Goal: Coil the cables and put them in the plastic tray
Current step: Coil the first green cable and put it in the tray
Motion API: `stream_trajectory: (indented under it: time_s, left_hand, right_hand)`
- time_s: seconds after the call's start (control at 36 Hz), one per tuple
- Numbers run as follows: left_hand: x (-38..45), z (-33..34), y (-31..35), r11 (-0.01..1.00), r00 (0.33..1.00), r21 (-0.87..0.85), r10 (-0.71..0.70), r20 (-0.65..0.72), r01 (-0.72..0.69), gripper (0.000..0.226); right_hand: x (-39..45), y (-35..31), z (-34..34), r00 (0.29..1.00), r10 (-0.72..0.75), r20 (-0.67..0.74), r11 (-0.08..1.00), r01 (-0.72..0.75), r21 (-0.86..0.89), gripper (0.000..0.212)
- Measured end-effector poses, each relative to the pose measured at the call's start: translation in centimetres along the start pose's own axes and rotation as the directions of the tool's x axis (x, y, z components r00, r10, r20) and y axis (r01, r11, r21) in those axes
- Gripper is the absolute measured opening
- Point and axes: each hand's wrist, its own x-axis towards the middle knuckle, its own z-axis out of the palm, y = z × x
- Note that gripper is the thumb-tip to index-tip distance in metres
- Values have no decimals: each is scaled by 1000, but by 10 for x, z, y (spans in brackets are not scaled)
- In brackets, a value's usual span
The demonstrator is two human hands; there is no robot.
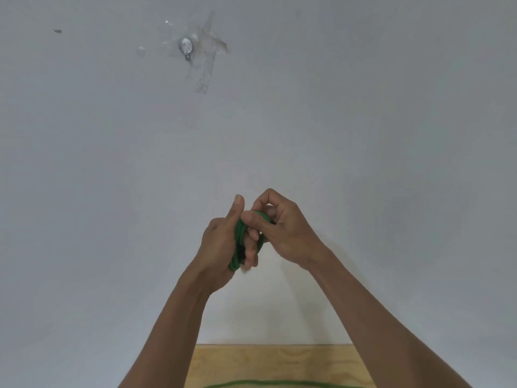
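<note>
Head view: left hand grips a mostly coiled green cable, fingers curled around its loops; right hand, touching the coil, pinches the top loop. Below the coil, another green strand lies on the wooden table; no tray is visible, so placing remains.

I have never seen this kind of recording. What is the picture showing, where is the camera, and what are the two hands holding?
There is no machine here. A person wears one wide-angle camera on the head, so you see their own two arms from above, raised in front of a pale wall.

The left hand grips a green cable wound into a small coil. The right hand pinches the top of the same coil.

At the bottom edge is a light wooden table, and on it a green rim that is cut off by the frame; I cannot tell what it belongs to. On the wall, a small metal hook sits under clear tape.
</note>
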Motion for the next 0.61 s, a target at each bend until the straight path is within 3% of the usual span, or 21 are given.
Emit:
stream_trajectory:
  time_s: [0.22, 0.31, 0.44, 0.53, 0.61]
  left_hand:
    - [3, 7, -3, 998, 969, 3, 65, -239, -66, 65]
    - [5, 2, -3, 992, 937, 78, 115, -328, -95, 63]
    - [7, 2, -7, 986, 915, 157, 119, -386, -62, 65]
    - [9, 1, -13, 979, 868, 194, 145, -475, -58, 65]
    - [12, -3, -15, 976, 805, 210, 172, -568, -60, 66]
  right_hand:
    - [3, -1, 6, 997, -16, -74, 995, 8, -103, 26]
    - [4, 2, 3, 985, -58, -163, 966, 14, -258, 26]
    - [4, 5, 5, 981, -53, -185, 943, -11, -331, 24]
    - [2, 5, 9, 986, -17, -166, 940, -41, -338, 21]
    - [-4, 4, 10, 989, -12, -147, 873, -61, -485, 9]
